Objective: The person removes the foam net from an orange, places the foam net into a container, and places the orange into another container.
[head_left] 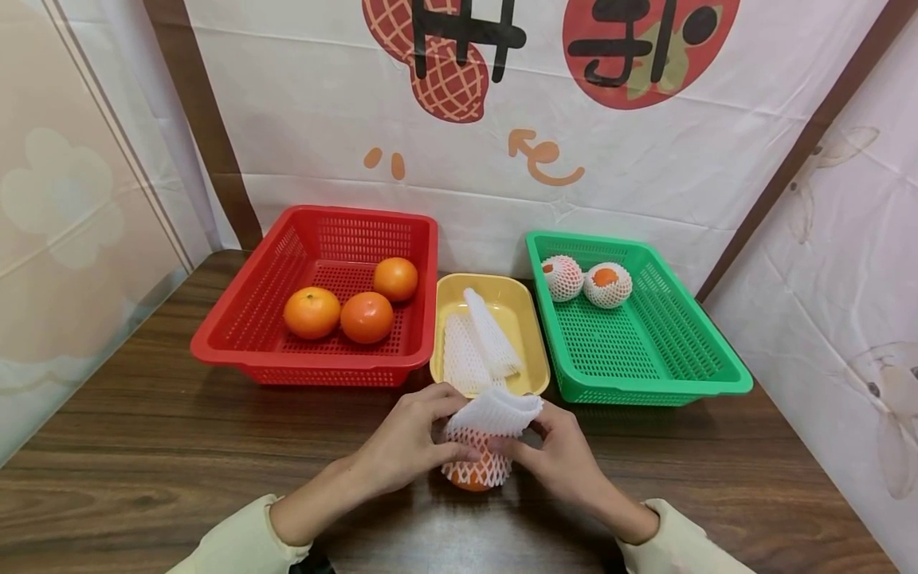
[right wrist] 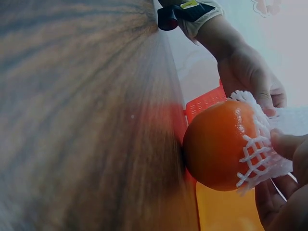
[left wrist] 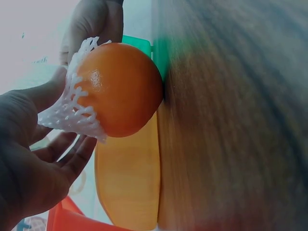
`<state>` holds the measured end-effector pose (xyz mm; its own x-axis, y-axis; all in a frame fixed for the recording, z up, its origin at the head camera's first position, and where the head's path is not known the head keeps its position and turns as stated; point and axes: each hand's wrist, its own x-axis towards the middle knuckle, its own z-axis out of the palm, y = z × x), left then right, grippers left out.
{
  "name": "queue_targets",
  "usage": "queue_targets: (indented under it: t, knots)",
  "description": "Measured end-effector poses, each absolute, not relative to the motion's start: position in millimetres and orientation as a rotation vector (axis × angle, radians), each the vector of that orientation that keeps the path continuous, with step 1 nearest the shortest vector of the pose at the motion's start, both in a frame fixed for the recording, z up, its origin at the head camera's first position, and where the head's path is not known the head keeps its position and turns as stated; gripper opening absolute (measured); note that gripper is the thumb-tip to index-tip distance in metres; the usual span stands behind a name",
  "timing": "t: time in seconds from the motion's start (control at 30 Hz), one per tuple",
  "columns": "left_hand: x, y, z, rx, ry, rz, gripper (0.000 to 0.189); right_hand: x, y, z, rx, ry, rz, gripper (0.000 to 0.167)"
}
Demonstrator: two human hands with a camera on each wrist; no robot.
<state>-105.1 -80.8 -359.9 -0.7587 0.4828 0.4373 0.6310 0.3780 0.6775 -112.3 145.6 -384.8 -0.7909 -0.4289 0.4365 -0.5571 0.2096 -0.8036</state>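
Note:
An orange (left wrist: 126,91) sits on the wooden table near the front, partly inside a white foam net sleeve (head_left: 495,410). The sleeve's upper end rises loose above the fruit, while bare peel shows at the bottom. From the left, my left hand (head_left: 403,437) grips the net, its thumb on the front of the mesh. My right hand (head_left: 568,456) holds the sleeve from the other side, thumb also at the front. In the right wrist view the orange (right wrist: 216,144) rests against the tabletop, its lower part uncovered.
A red basket (head_left: 315,360) with three bare oranges stands at the left. Behind my hands a yellow tray (head_left: 531,351) holds flat foam nets (head_left: 491,339). The green basket (head_left: 645,387) at right contains two netted oranges (head_left: 608,285). A printed cloth (head_left: 473,191) hangs behind.

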Motion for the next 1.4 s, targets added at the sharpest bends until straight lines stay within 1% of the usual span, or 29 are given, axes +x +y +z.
queue_targets:
  t: [0.23, 0.4, 0.47, 0.57, 0.73, 0.9, 1.17, 1.4]
  knots:
    - [-105.3, -79.8, -359.6, -0.970, -2.413, -1.344, 0.023, -113.0, 144.3, -382.6, 1.053, -2.351, 1.567, 0.042]
    - [-105.3, -80.3, -359.7, -0.973, -2.390, -1.354, 0.019, -103.0, 138.8, -363.3, 1.080, -2.348, 1.569, 0.046]
    - [-105.3, -80.4, -359.5, -0.976, -2.386, -1.350, 0.019, -98.9, 136.9, -356.6, 1.088, -2.357, 1.577, 0.046]
    - [-105.5, -80.3, -359.3, -0.980, -2.378, -1.349, 0.020, -97.9, 136.2, -356.4, 1.080, -2.375, 1.576, 0.043]
    - [-105.8, -79.8, -361.0, -0.999, -2.353, -1.364, 0.021, -106.3, 139.8, -373.0, 1.040, -2.378, 1.606, 0.042]
    - [-105.8, -79.9, -362.2, -1.007, -2.326, -1.364, 0.021, -111.7, 144.2, -384.2, 1.010, -2.348, 1.598, 0.036]
    - [-105.1, -80.7, -359.8, -1.060, -2.427, -1.285, 0.035, -111.3, 144.8, -386.0, 0.973, -2.341, 1.605, 0.033]
    - [-104.5, -80.5, -358.2, -1.030, -2.445, -1.263, 0.028, -110.3, 143.1, -383.1, 0.999, -2.361, 1.585, 0.036]
